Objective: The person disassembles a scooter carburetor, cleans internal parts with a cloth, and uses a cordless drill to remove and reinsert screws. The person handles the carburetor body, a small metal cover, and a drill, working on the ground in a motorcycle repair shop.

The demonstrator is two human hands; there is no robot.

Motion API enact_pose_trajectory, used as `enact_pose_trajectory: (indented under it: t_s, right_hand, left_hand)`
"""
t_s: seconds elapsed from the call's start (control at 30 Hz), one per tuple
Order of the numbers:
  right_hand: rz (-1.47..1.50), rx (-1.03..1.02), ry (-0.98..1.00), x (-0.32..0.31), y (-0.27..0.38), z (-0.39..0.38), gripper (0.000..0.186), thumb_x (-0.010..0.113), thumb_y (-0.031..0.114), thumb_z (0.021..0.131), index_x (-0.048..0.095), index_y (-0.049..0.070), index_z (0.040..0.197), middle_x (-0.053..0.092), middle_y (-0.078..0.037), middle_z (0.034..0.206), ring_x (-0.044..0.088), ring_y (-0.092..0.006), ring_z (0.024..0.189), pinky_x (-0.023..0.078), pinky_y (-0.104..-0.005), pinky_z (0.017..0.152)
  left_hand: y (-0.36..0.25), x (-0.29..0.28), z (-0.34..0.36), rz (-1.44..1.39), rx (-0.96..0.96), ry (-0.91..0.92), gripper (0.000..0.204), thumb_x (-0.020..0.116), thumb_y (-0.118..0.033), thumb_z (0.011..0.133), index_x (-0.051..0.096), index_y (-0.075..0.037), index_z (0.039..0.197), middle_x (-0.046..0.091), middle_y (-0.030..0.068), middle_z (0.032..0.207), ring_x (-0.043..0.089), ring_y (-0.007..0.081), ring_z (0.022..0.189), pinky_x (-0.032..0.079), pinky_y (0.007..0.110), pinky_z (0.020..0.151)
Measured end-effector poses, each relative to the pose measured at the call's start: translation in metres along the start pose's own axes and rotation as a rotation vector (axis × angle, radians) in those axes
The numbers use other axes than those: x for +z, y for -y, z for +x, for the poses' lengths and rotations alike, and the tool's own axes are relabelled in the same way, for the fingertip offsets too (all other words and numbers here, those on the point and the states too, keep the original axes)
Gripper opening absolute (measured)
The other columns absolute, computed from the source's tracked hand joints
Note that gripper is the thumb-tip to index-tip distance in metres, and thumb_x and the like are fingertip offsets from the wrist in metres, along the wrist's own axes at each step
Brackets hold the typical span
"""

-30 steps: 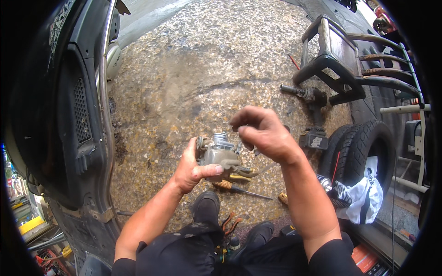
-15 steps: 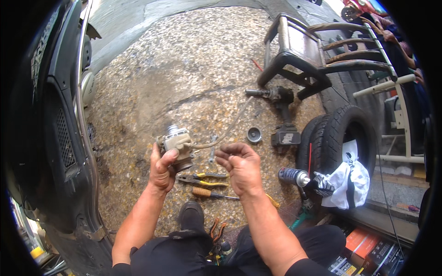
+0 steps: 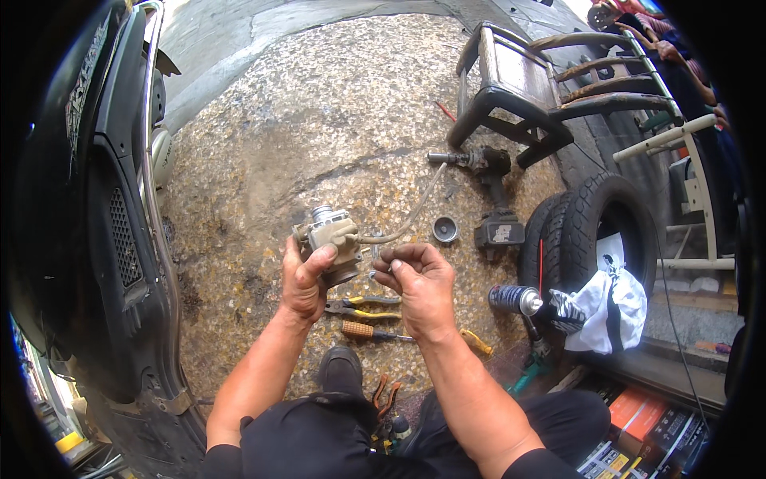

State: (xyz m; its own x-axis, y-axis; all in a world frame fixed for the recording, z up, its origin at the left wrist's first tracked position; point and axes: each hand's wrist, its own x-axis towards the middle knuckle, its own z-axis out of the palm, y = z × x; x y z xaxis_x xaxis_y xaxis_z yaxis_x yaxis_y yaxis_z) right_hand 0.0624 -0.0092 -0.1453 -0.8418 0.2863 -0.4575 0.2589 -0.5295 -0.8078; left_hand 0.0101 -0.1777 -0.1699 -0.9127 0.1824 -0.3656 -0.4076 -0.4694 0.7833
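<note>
Where the carburetor (image 3: 335, 234) is: held in left hand (image 3: 302, 281), hose (image 3: 416, 211) extending right.
Right hand (image 3: 419, 285): grip pinched narrow, right of carburetor; contents unclear.
Pliers (image 3: 369, 300): on floor (image 3: 239, 199), below carburetor.

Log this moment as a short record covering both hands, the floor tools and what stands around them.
Left hand: bare hand grips a grey metal mechanical part with a beige body
Attached: thin beige flexible hose, extending rightward
Right hand: bare hand beside the part, fingers drawn together; anything between them is unclear
Tools near feet: yellow-and-black-handled pliers; screwdriver with orange-brown textured handle
Floor, right: black cordless power tool; round dark cup-shaped piece
Far right: black rubber tyres, white plastic bag
Left: black vehicle bodywork
</note>
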Motion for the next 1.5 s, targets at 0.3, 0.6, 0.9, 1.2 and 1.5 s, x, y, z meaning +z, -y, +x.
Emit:
enact_pose_trajectory:
  t_s: [0.3, 0.6, 0.9, 1.2, 1.5]
  right_hand:
    - [0.042, -0.165, -0.042, 0.015, -0.015, 0.002, 0.015, 0.077, -0.002, 0.09, 0.065, 0.0, 0.097, 0.071, -0.006, 0.087, 0.068, -0.0124, 0.078, 0.057, -0.0266, 0.07]
    - [-0.074, -0.17, -0.015, 0.016, -0.021, 0.006, 0.013, 0.079, -0.001, 0.089, 0.067, 0.001, 0.094, 0.071, -0.005, 0.085, 0.066, -0.011, 0.076, 0.056, -0.0247, 0.068]
    - [0.079, -0.003, 0.029, 0.012, -0.03, 0.012, 0.011, 0.081, 0.004, 0.088, 0.073, 0.002, 0.095, 0.072, -0.002, 0.081, 0.062, -0.008, 0.069, 0.049, -0.0246, 0.061]
    - [0.109, -0.023, 0.026, 0.004, -0.026, 0.008, 0.011, 0.082, 0.003, 0.085, 0.073, 0.0, 0.09, 0.072, -0.003, 0.079, 0.063, -0.0083, 0.071, 0.05, -0.0252, 0.063]
    - [0.05, 0.082, -0.037, 0.001, -0.024, 0.007, 0.013, 0.083, 0.004, 0.085, 0.072, -0.002, 0.091, 0.073, -0.005, 0.084, 0.065, -0.01, 0.073, 0.052, -0.0257, 0.065]
  left_hand:
    - [0.003, 0.014, -0.001, 0.019, 0.069, 0.02, 0.068, 0.083, -0.021, 0.078, 0.048, -0.002, 0.133, 0.069, 0.0149, 0.12, 0.07, 0.0273, 0.108, 0.058, 0.044, 0.098]
    - [0.003, 0.014, 0.0, 0.085, 0.108, -0.046, 0.075, 0.084, -0.02, 0.076, 0.042, -0.001, 0.134, 0.068, 0.0186, 0.12, 0.07, 0.0289, 0.105, 0.059, 0.044, 0.097]
    - [0.007, 0.001, 0.001, 0.227, 0.048, 0.104, 0.069, 0.076, -0.037, 0.084, 0.051, -0.004, 0.14, 0.067, 0.0115, 0.122, 0.07, 0.0266, 0.108, 0.061, 0.043, 0.089]
    - [0.013, 0.004, 0.004, 0.277, 0.083, 0.127, 0.07, 0.076, -0.038, 0.084, 0.051, -0.004, 0.14, 0.065, 0.0118, 0.128, 0.067, 0.0261, 0.115, 0.057, 0.042, 0.098]
    - [0.016, 0.008, 0.007, 0.325, 0.129, 0.16, 0.072, 0.076, -0.033, 0.084, 0.048, -0.002, 0.142, 0.065, 0.0135, 0.127, 0.066, 0.0268, 0.115, 0.056, 0.043, 0.099]
